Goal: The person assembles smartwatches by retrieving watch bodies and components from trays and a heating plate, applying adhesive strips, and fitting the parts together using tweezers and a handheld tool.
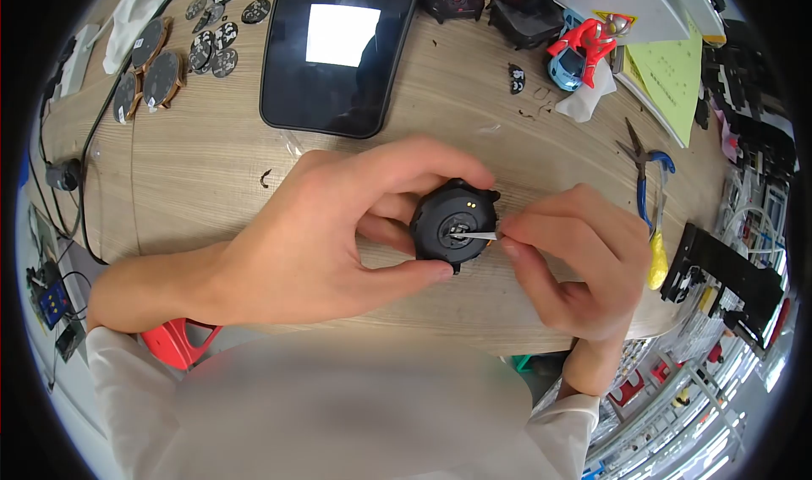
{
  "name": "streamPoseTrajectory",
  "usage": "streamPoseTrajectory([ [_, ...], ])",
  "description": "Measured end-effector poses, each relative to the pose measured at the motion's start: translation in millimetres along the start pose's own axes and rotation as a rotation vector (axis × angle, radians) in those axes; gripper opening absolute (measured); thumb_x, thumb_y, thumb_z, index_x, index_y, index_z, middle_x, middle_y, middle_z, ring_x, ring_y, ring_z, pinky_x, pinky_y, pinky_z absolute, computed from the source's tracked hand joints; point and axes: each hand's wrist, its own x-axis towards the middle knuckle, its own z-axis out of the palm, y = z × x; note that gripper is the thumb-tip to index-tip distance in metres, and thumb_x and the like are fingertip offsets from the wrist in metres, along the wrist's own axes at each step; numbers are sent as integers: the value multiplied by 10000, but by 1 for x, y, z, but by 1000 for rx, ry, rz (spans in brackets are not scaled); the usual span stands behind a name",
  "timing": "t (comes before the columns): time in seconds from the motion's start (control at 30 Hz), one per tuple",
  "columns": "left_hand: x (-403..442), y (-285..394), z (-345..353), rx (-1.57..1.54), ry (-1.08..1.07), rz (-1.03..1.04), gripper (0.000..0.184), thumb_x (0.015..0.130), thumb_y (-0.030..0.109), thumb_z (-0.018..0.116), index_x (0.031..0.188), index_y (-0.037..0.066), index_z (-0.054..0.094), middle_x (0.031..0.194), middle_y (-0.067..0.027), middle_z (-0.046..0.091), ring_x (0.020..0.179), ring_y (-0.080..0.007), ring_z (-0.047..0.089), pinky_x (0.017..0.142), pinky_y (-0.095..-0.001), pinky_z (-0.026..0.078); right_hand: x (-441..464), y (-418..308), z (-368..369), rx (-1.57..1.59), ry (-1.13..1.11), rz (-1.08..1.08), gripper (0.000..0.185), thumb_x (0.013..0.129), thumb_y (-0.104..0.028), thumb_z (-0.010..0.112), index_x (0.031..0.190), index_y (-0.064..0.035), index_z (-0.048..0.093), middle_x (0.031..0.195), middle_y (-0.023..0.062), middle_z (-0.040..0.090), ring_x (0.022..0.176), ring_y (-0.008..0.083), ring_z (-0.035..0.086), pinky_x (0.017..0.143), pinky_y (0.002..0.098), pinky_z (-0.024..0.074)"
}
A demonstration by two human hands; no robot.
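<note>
A black round watch case (434,212) sits in my left hand (326,235), its back with two gold contacts and a round central window facing up. My left thumb and fingers grip it at opposite edges. Between the fingertips of my right hand (584,256) is a thin, pale, narrow-tipped tool (480,235); its exact kind is unclear. The tool's tip lies over the central window, apparently touching it. The rest of the tool is hidden by my right fingers.
Beyond my hands lies a large black tablet-like device (338,99). Several watch heads (163,81) and round dark parts (224,63) lie at the far left. A red toy figure (586,53), blue toy car (565,70), pliers (640,163) and a yellow-handled tool (657,264) are to the right.
</note>
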Motion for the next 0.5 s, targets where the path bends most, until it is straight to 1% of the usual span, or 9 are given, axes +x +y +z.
streamPoseTrajectory([
  [0.5, 0, 0, -2, 26, -18, 14, 644, 899, -102, 758, 1479, -28, 488, 1346, -161, 662, 1214, -202, 697, 970, -302, 622, 1, -3, 1, 10, -16, 13, 257, 647, -30, 853, 884, -57, 756, 776, 52, 685, 607, 212, 635, 489, 309, 446],
])
